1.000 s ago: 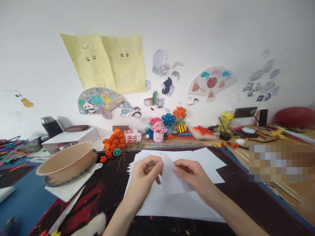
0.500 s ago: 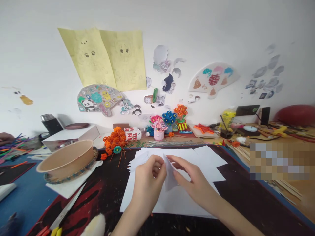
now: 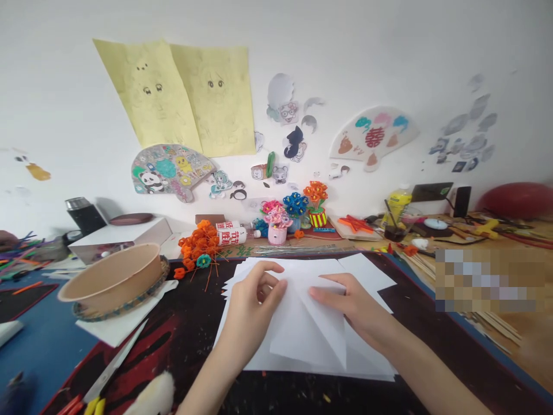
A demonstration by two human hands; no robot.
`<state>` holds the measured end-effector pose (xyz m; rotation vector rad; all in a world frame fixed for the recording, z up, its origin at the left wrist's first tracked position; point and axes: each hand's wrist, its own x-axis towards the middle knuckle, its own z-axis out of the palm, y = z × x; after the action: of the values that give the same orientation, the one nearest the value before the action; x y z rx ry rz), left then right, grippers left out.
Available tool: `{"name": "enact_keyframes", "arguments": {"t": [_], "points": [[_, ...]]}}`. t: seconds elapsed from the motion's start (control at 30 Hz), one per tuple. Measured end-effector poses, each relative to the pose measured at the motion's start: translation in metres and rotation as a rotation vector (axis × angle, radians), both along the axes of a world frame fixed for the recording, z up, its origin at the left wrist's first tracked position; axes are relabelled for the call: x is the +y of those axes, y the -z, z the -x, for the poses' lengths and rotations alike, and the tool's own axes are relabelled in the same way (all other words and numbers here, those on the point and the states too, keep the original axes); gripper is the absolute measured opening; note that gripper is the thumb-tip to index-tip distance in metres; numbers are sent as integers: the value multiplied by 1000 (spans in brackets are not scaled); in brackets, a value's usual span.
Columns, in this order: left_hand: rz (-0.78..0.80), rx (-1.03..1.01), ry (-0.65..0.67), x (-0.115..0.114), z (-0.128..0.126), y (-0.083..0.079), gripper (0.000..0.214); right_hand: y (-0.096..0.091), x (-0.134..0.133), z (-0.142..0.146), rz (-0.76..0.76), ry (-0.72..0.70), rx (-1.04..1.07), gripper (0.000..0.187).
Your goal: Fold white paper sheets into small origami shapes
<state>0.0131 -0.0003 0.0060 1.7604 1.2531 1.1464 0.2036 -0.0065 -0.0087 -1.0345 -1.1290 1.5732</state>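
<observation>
A folded sheet of white paper [image 3: 298, 331] lies partly unfolded over a stack of white sheets [image 3: 369, 282], with a slanting crease down its middle. At its upper left is my left hand [image 3: 254, 300], the fingers curved and the thumb and index finger apart, close to the paper's edge. My right hand [image 3: 352, 302] grips the right flap of the paper between thumb and fingers. Part of the flap is hidden behind that hand.
Scissors [image 3: 114, 363] and a white fuzzy piece [image 3: 155, 395] lie at lower left, below a round tan basin [image 3: 114, 274]. Orange pipe-cleaner flowers [image 3: 201, 245] and small flower pots [image 3: 277, 232] stand behind the paper. A drink bottle [image 3: 397, 207] is at back right.
The paper, pinched upright between both hands before, is now opened out and lower. My hands have moved apart, and the left fingers have come off the paper.
</observation>
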Motion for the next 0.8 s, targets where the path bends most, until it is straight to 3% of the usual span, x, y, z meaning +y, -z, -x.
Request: {"name": "enact_keyframes", "arguments": {"t": [0.13,0.23,0.33,0.53,0.8], "points": [[-113,61,-6,-3,0,-2,23,5,-2,2,87,196,-76,49],[-248,196,6,-5,1,-4,29,6,-2,2,96,157,-78,51],[-359,297,-2,-5,3,-2,16,4,-2,0,99,132,-65,53],[-383,379,-6,-3,3,2,32,3,-3,1,110,203,-134,48],[-511,397,-85,-4,3,0,4,3,-2,-1,102,211,-136,50]]}}
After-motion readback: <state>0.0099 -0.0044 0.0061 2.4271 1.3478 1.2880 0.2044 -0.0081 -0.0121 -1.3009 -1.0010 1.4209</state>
